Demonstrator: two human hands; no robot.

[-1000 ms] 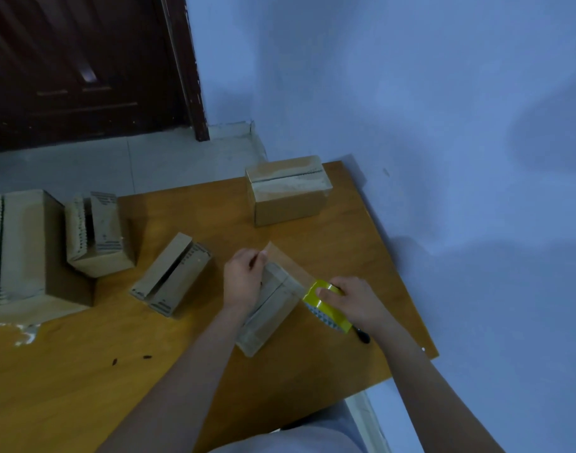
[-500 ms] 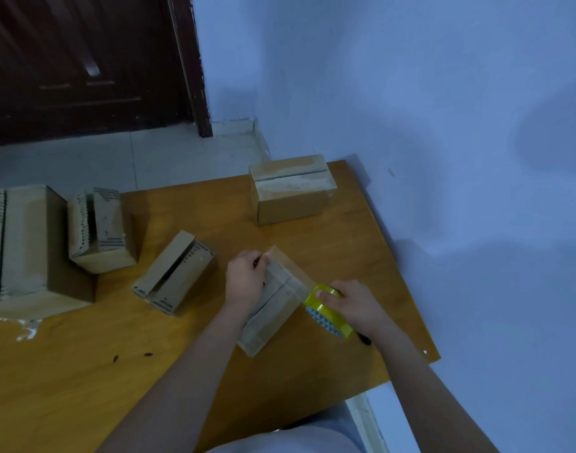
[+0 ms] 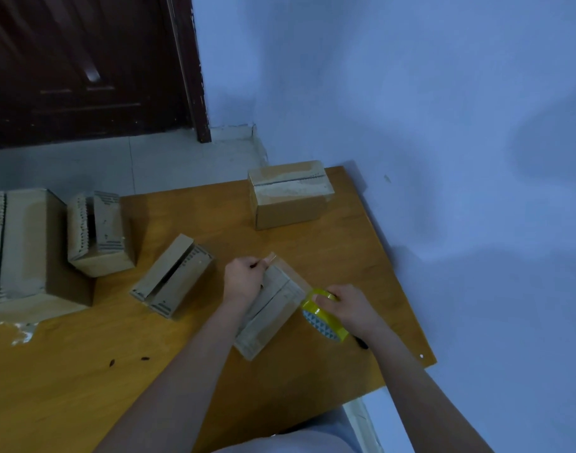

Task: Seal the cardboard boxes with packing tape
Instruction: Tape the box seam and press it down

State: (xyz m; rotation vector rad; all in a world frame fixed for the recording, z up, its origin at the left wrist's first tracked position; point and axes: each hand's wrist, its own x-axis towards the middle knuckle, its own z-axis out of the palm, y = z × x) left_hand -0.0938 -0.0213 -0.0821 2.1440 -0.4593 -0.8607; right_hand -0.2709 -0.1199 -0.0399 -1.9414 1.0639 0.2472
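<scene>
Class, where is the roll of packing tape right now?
In the head view, the tape roll sits right of centre, gripped by the right hand, against the small box under the left hand.

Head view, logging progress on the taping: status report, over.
Left hand pinches the tape end at the box's far edge. Right hand grips the yellow tape roll beside the box. Seam not yet covered. Nothing in the way.

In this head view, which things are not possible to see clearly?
- Large box: cut off by the left edge of the head view.
- Box being taped: its far corner is covered by the left hand.
- Tape roll: partly covered by the right hand.
- Dark object: mostly hidden under the right wrist, unidentifiable.
- Specks on the table: too small.
</scene>
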